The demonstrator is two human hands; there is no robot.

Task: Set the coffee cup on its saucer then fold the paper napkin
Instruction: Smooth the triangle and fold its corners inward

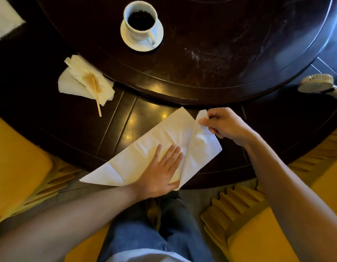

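Observation:
A white coffee cup (pixel 140 18) full of dark coffee stands upright on its white saucer (pixel 159 37), far across the raised round centre of the dark table (pixel 230 53). Near the table's front edge lies a white paper napkin (pixel 137 154), spread out at a slant. My left hand (pixel 162 173) presses flat on its middle, fingers apart. My right hand (pixel 224 125) pinches the napkin's right corner and holds it lifted and curled over toward the left.
A crumpled, coffee-stained napkin (pixel 82 82) with a wooden stir stick (pixel 96 95) lies at the left. A brush (pixel 317 84) rests at the right edge. Another white paper (pixel 5 16) sits at the far left corner. Yellow chair cushions (pixel 18 163) flank my knees.

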